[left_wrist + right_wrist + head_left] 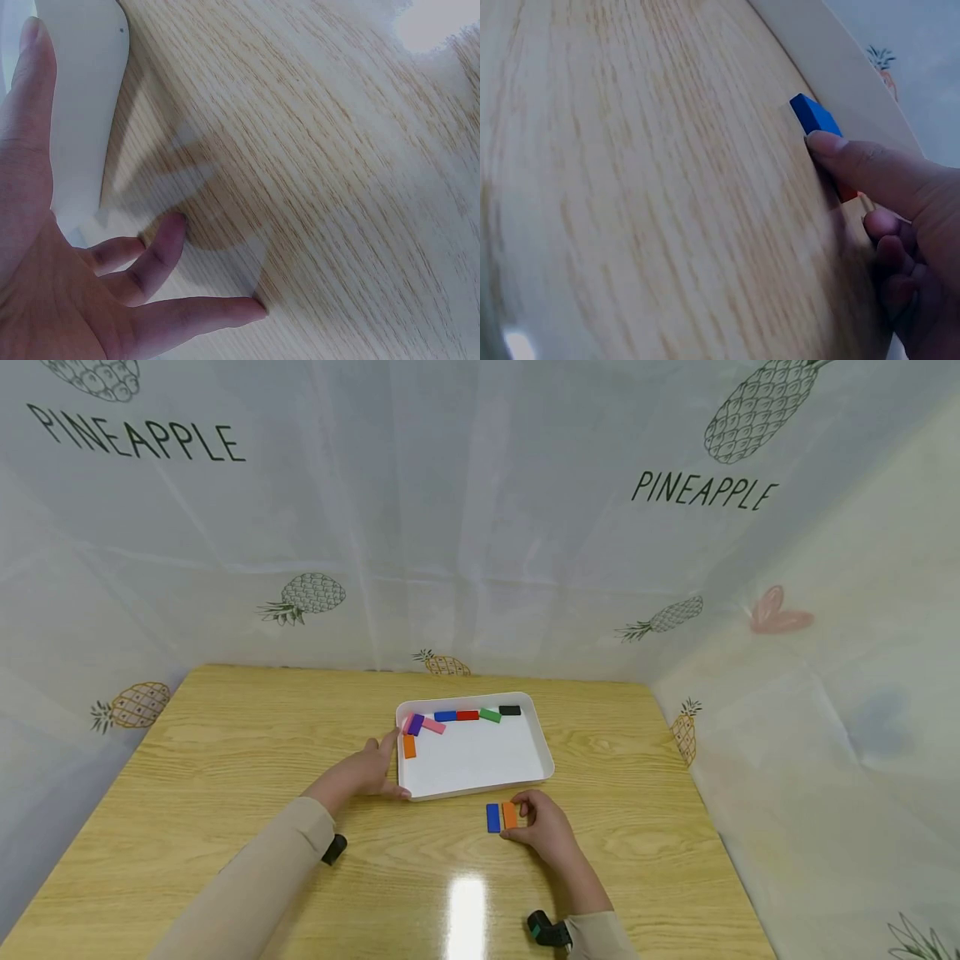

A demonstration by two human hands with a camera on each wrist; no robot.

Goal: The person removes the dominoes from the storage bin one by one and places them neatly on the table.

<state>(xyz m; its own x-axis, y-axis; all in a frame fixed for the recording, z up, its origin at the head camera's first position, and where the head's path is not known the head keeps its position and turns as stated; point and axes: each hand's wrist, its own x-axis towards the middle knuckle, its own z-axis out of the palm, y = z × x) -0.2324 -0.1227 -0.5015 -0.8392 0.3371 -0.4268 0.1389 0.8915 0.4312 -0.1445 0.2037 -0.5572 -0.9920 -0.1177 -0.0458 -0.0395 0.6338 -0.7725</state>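
My right hand (546, 828) pinches a flat orange block (510, 815) between thumb and forefinger, on the table in front of the tray. Against its left side lies a blue block (492, 818), which also shows past the thumb in the right wrist view. With fingers spread, my left hand (367, 772) rests at the left end of a shallow white tray (472, 768), thumb at its front corner. Inside the tray, a blue, a red block (467, 715), a green and a black one line the back wall. Pink, purple and orange blocks (409, 747) sit at its left end.
The wooden table (637, 827) reaches back to a white pineapple-print curtain (480, 527), which also hangs along the sides. Small black devices (334, 849) are at both wrists. A bright light reflection shows on the table's front part.
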